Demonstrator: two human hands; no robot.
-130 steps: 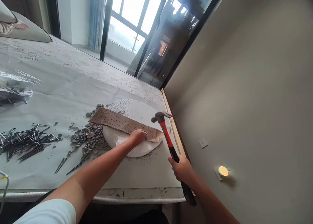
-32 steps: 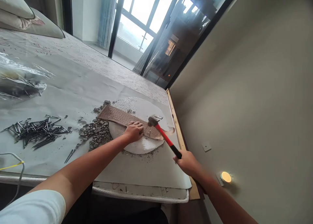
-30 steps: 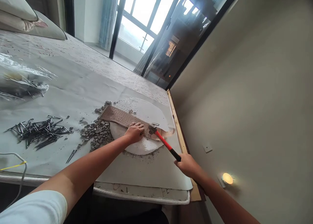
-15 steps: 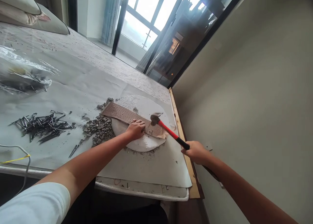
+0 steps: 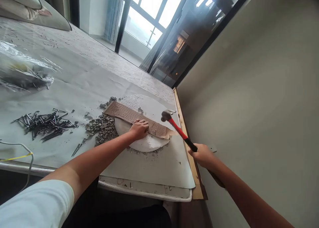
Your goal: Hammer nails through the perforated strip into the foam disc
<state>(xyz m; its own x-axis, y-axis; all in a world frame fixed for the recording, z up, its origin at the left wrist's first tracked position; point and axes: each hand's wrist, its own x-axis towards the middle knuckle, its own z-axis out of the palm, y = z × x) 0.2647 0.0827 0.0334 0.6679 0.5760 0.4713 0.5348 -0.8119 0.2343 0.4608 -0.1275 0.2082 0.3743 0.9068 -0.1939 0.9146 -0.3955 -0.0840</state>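
My right hand (image 5: 203, 155) is wrapped round the black grip of a claw hammer (image 5: 178, 127) with a red shaft. The hammer's head is raised above the right end of a brown perforated strip (image 5: 124, 112). That strip lies across a round white slab (image 5: 129, 130). My left hand (image 5: 140, 129) grips the strip's near edge, fingers curled over its top and pressed together. Several small nails (image 5: 154, 132) stick up from the strip, right of my left hand. Grey rubble (image 5: 106, 128) is heaped along the slab's left side.
A pile of dark nails (image 5: 47, 123) lies to the left on a pale sheet (image 5: 87, 77) over a mattress. Behind it rests a clear plastic bag (image 5: 27, 72). A grey cable (image 5: 30, 165) crosses the front left. The wall (image 5: 249, 98) stands close on the right.
The hammer and my right hand have shifted slightly right, the head moving up and away from the strip. My left hand keeps its place on the strip.
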